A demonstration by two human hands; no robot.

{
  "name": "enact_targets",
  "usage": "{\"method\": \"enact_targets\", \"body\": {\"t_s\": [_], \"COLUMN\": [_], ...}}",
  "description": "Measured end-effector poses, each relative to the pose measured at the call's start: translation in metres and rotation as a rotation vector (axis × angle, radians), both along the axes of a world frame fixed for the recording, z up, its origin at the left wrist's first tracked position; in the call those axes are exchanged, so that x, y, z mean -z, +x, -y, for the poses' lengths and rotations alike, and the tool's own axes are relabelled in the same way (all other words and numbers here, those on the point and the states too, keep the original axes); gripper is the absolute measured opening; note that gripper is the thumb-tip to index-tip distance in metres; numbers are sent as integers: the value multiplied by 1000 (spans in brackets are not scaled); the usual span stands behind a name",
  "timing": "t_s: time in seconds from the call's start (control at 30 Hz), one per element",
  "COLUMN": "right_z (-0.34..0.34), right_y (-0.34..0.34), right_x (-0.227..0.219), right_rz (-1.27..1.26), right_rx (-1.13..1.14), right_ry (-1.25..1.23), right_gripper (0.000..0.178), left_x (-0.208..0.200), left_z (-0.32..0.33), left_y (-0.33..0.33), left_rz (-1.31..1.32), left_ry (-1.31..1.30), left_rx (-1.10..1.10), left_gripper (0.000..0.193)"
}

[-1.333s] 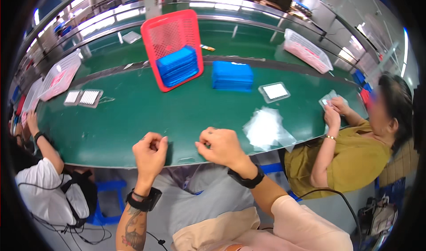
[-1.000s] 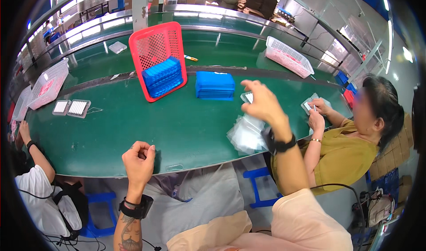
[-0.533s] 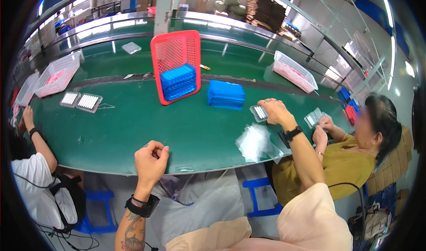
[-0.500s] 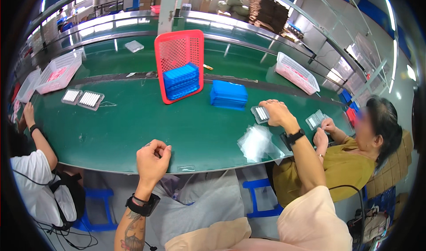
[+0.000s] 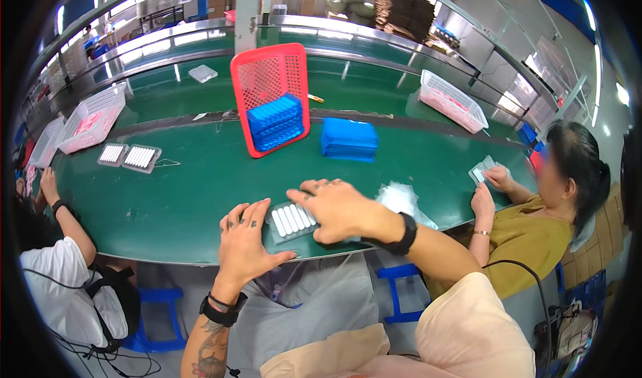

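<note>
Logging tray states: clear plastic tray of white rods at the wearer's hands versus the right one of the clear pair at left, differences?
The right hand partly covers the near clear plastic tray; no hand covers the left-side clear tray. The near tray lies by the front edge of the green table; the left-side tray lies farther in, beside another tray. Both hold white rods in a row.

Looks down and forward from head height, left of two fisheye cameras; takes in left hand (image 5: 246, 245) and right hand (image 5: 344, 211) close by at lower centre, green desk (image 5: 180, 207) across mid-frame, distant cardboard stack (image 5: 403, 9) at top.
</note>
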State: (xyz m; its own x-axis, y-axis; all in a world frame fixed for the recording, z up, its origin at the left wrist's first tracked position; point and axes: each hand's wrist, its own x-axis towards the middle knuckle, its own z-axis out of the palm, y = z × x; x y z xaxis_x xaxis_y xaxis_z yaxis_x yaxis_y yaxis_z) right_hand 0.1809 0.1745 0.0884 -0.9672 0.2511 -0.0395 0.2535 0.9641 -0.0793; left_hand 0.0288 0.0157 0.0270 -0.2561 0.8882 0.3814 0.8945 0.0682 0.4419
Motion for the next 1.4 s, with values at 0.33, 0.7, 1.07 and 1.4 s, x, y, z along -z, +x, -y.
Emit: {"method": "enact_targets", "body": {"t_s": [0.33, 0.7, 1.07, 1.4], "right_z": [-127, -60, 62, 21], "right_y": [20, 44, 36, 43], "right_x": [-2, -22, -21, 15], "right_rz": [7, -703, -680, -1217], "right_rx": [594, 216, -22, -70], "right_ry": [190, -184, -291, -1027], "right_gripper": [91, 80, 83, 74], "left_x": [1, 10, -41, -56], "left_z": [-5, -6, 4, 3], "left_y": [-4, -7, 43, 63], "left_rz": [65, 252, 1391, 826], "left_ry": [-17, 264, 410, 749], "left_rx": [34, 35, 274, 432], "left_gripper": [76, 61, 30, 3]}}
